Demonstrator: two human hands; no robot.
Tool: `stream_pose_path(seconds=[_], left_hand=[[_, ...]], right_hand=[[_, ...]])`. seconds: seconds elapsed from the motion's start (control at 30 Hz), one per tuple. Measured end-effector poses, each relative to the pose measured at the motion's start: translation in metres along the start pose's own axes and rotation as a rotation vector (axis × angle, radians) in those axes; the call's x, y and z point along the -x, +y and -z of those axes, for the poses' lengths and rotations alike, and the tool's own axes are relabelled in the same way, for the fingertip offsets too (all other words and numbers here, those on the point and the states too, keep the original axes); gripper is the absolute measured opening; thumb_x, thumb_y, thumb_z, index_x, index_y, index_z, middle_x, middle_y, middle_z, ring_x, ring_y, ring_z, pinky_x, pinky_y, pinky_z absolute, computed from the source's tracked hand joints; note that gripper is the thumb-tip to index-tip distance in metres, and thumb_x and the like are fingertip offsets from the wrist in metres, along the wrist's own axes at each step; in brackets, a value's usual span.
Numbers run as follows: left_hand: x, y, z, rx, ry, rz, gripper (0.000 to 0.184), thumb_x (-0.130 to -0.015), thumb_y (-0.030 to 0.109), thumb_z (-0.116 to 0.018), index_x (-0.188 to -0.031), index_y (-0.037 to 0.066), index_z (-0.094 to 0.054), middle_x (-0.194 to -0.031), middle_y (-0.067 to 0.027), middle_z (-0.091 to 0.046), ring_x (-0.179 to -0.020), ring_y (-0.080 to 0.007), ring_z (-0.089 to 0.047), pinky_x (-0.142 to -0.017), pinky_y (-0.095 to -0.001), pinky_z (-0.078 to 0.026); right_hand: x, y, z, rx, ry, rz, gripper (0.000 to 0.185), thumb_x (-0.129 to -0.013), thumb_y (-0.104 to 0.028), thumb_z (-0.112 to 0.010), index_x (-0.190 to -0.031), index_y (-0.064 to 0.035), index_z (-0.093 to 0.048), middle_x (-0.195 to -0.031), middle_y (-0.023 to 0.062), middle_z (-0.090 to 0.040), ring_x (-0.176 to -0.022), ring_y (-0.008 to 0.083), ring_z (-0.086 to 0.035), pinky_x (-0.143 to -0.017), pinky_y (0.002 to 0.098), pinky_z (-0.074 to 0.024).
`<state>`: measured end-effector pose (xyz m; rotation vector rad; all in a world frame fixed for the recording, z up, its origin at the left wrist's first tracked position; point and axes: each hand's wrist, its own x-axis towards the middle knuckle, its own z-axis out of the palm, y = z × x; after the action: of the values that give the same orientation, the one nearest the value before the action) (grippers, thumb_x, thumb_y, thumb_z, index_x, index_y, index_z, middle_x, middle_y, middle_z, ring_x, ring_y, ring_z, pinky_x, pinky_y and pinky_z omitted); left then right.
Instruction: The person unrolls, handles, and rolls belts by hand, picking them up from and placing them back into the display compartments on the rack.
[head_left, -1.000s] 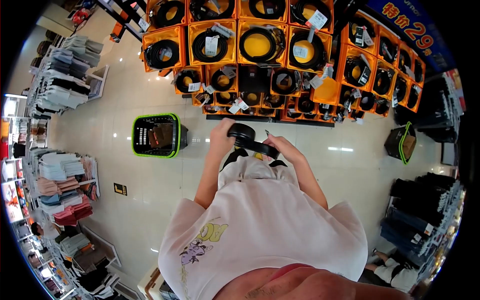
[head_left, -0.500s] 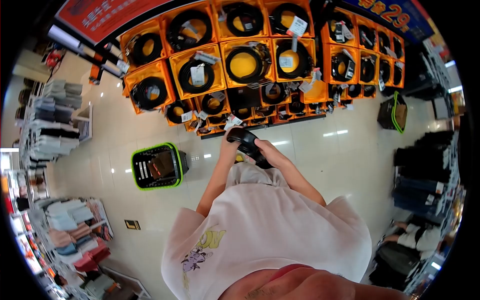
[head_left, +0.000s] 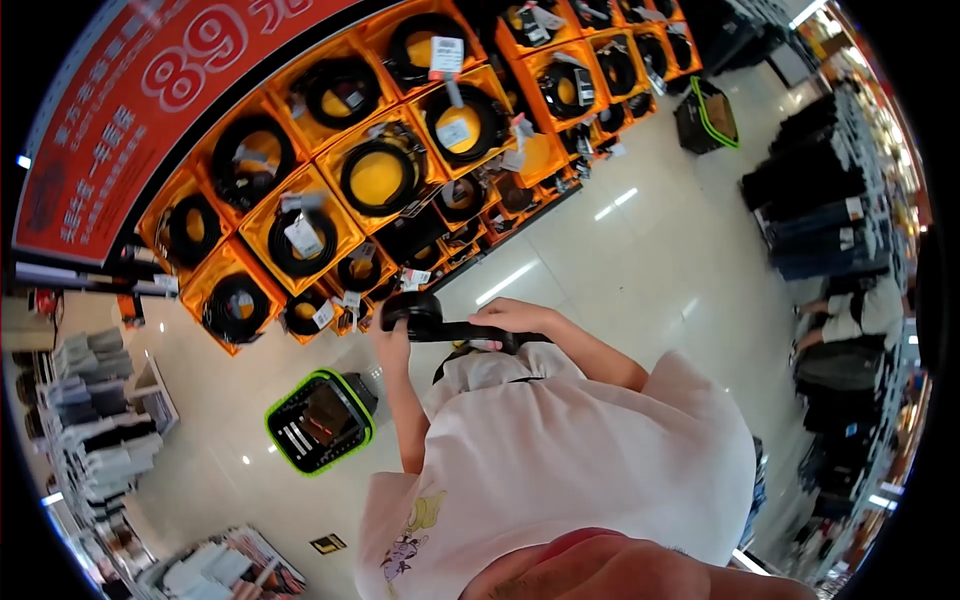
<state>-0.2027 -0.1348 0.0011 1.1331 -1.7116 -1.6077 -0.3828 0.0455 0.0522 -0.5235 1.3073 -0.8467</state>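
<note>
A black belt [head_left: 455, 330] is partly coiled in front of my body. My left hand [head_left: 393, 345] is closed on the coiled end, which hides some of its fingers. Near the belt's straighter stretch, my right hand [head_left: 515, 315] grips it from above with fingers together. Beyond my hands stands a display of orange boxes [head_left: 345, 235], each with a coiled black belt such as this one [head_left: 382, 177], many with white tags.
A black basket with a green rim [head_left: 368, 440] stands on the floor at the left, a brown item inside. Another basket [head_left: 708, 115] is at the upper right. Clothes racks [head_left: 820, 240] line both sides. A red sign [head_left: 110, 130] hangs upper left. A person's legs [head_left: 815, 325] show at the right.
The view has turned, so the display now slants and more of the red sign shows. The belt's straighter part stretches out sideways between my hands, and my right hand has shifted along it.
</note>
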Motion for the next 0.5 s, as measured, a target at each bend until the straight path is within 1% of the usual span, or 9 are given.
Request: stream_pose_path(seconds=[0.03, 0.07, 0.1, 0.13, 0.2, 0.27, 0.37, 0.4, 0.5], left_hand=[[0.000, 0.008, 0.001, -0.131, -0.093, -0.082, 0.037, -0.073, -0.005, -0.058, -0.110, -0.003, -0.062, -0.099, -0.0161, -0.067, -0.093, -0.0278, -0.064, -0.087, -0.0343, -0.048], [-0.002, 0.013, -0.001, -0.258, -0.184, -0.173, 0.038, -0.072, -0.006, -0.057, -0.109, -0.001, -0.062, -0.098, -0.0177, -0.067, -0.093, -0.0299, -0.065, -0.087, -0.0350, -0.048], [-0.003, 0.011, -0.008, -0.362, -0.272, -0.200, 0.040, -0.066, -0.009, -0.054, -0.104, 0.003, -0.064, -0.096, -0.0210, -0.066, -0.094, -0.0362, -0.065, -0.087, -0.0364, -0.049], [-0.003, 0.015, -0.018, -0.368, -0.323, -0.314, 0.042, -0.063, -0.010, -0.053, -0.101, 0.004, -0.064, -0.095, -0.0196, -0.065, -0.093, -0.0395, -0.063, -0.084, -0.0374, -0.049], [0.001, 0.030, -0.034, -0.460, -0.409, -0.457, 0.041, -0.062, -0.010, -0.054, -0.099, 0.004, -0.065, -0.093, -0.0171, -0.065, -0.090, -0.0397, -0.061, -0.080, -0.0378, -0.050], [0.007, 0.044, -0.050, -0.514, -0.456, -0.483, 0.042, -0.060, -0.013, -0.054, -0.097, 0.004, -0.065, -0.093, -0.0154, -0.064, -0.088, -0.0388, -0.061, -0.078, -0.0381, -0.049], [0.004, 0.049, -0.068, -0.443, -0.487, -0.562, 0.046, -0.058, -0.016, -0.055, -0.098, 0.004, -0.066, -0.095, -0.0152, -0.064, -0.089, -0.0373, -0.062, -0.079, -0.0364, -0.050], [0.003, 0.048, -0.075, -0.408, -0.476, -0.558, 0.050, -0.058, -0.017, -0.054, -0.103, 0.003, -0.066, -0.095, -0.0151, -0.065, -0.090, -0.0348, -0.063, -0.081, -0.0348, -0.050], [0.001, 0.043, -0.096, -0.203, -0.258, -0.368, 0.055, -0.060, -0.018, -0.048, -0.110, 0.000, -0.065, -0.094, -0.0141, -0.066, -0.091, -0.0289, -0.065, -0.084, -0.0340, -0.050]], right_hand=[[0.000, -0.005, 0.001, -0.019, 0.019, -0.049, 0.054, -0.099, -0.048, -0.047, -0.091, 0.0022, -0.066, -0.070, 0.0064, -0.066, -0.059, 0.0123, -0.060, -0.059, 0.0266, -0.0500], [-0.007, 0.001, 0.002, -0.052, 0.032, -0.039, 0.063, -0.096, -0.058, -0.045, -0.087, 0.0008, -0.066, -0.067, 0.0059, -0.064, -0.053, 0.0122, -0.057, -0.052, 0.0270, -0.0477], [-0.010, -0.003, -0.002, -0.043, 0.064, -0.036, 0.066, -0.095, -0.061, -0.044, -0.083, -0.0001, -0.066, -0.067, 0.0056, -0.064, -0.053, 0.0119, -0.056, -0.053, 0.0265, -0.0475], [-0.010, -0.007, -0.005, -0.037, 0.099, -0.039, 0.069, -0.094, -0.064, -0.044, -0.080, -0.0010, -0.066, -0.066, 0.0054, -0.063, -0.053, 0.0116, -0.056, -0.053, 0.0261, -0.0472], [-0.011, -0.003, -0.007, 0.108, 0.096, -0.098, 0.076, -0.088, -0.074, -0.042, -0.073, -0.0039, -0.067, -0.067, 0.0051, -0.063, -0.057, 0.0113, -0.057, -0.057, 0.0262, -0.0470], [-0.001, 0.002, -0.005, -0.038, 0.101, -0.126, 0.075, -0.088, -0.073, -0.044, -0.078, -0.0031, -0.067, -0.070, 0.0052, -0.064, -0.060, 0.0116, -0.058, -0.059, 0.0263, -0.0473], [-0.008, 0.035, 0.009, -0.189, 0.096, 0.013, 0.070, -0.089, -0.069, -0.049, -0.089, -0.0013, -0.067, -0.075, 0.0059, -0.066, -0.063, 0.0122, -0.060, -0.062, 0.0260, -0.0484], [-0.003, 0.033, 0.010, -0.215, 0.132, 0.041, 0.069, -0.089, -0.068, -0.049, -0.087, -0.0013, -0.068, -0.073, 0.0061, -0.066, -0.063, 0.0125, -0.061, -0.062, 0.0262, -0.0488], [0.006, 0.028, 0.024, -0.244, 0.197, 0.030, 0.064, -0.090, -0.063, -0.049, -0.081, -0.0018, -0.068, -0.068, 0.0060, -0.066, -0.058, 0.0133, -0.061, -0.058, 0.0261, -0.0480]])
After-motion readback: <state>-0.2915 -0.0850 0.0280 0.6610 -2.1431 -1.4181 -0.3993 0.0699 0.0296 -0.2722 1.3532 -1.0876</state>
